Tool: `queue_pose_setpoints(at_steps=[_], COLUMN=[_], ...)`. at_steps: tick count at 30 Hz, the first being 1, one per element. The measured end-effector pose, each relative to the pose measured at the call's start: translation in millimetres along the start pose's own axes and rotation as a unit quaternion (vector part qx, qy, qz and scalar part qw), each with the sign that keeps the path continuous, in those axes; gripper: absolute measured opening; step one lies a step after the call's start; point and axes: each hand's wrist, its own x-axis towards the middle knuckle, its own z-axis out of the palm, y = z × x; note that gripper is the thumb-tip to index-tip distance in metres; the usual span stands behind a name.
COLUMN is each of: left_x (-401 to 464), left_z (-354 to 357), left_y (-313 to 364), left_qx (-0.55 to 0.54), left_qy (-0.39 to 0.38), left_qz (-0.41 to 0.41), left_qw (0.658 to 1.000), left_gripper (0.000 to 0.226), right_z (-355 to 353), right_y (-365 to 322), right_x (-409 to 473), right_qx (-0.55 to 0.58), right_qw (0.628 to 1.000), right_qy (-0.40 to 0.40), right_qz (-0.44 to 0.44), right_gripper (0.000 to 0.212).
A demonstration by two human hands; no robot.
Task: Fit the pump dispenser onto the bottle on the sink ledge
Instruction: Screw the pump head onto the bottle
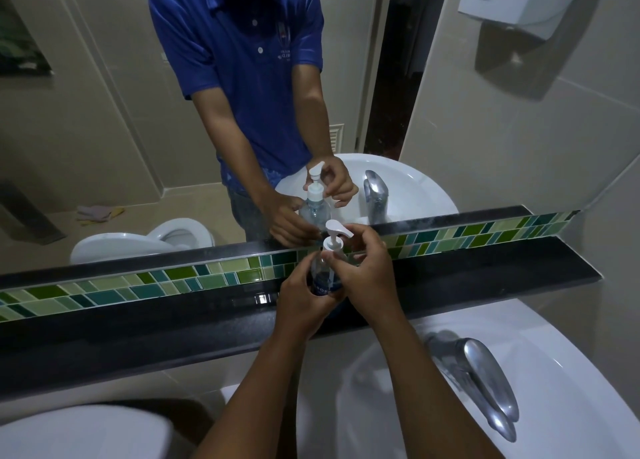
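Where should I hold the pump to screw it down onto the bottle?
Grip the white collar at the pump's base, not the nozzle, which sticks out to the right and gives no even hold. Come from the right with the right hand, fingertips around the collar, while the left hand steadies the upright bottle from the left on the ledge.

A clear plastic bottle [320, 275] is standing upright on the long dark stone ledge [138, 323], right of the ledge's middle and nearer its back edge. A white pump dispenser [335, 234] is sitting on top of the bottle. The left hand [300, 299] is wrapping the bottle's left side, and the right hand [367, 268] is closing on its neck from the right. A strip of green glass tiles [173, 278] is running behind the ledge, beneath the mirror [104, 129]. A white ceramic basin [571, 372] is lying before the ledge's right end, with a chrome tap [485, 379] on it.
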Motion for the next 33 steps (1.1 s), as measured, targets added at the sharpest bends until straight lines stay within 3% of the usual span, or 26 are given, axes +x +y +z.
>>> queue_pose_setpoints(at_steps=[5,9,12,16,22,25,29,33], left_x=[0,0,0,0,1,0,0,0], left_z=[0,1,1,1,3,3,2,3], left_y=[0,-1,-2,-2,-5,-6,-5,-5], left_qx=[-0.001,0.002,0.007,0.011,0.018,0.018,0.015,0.006], left_qy=[0.003,0.003,0.0,0.003,0.009,-0.001,0.0,0.005], left_qz=[-0.006,-0.006,-0.015,-0.01,-0.007,-0.013,-0.018,-0.001], left_qw=[1.0,1.0,1.0,1.0,1.0,1.0,1.0,1.0], left_gripper=[0.077,0.076,0.071,0.066,0.07,0.072,0.075,0.074], right_z=[-2,5,8,3,4,7,8,10], right_y=[3,0,-2,1,3,1,1,4], right_x=[0,-2,0,0,4,8,6,2], right_qx=[0.008,-0.033,-0.026,-0.031,-0.049,-0.026,-0.002,0.001], right_qw=[0.998,0.999,1.0,0.999,0.999,0.998,0.999,1.0], right_qy=[-0.057,-0.019,-0.002,-0.04,-0.001,0.037,-0.01,-0.01], right_qz=[0.022,-0.011,-0.005,0.02,0.02,0.044,0.049,0.029], right_gripper=[0.053,0.033,0.033,0.048,0.035,0.039,0.045,0.031])
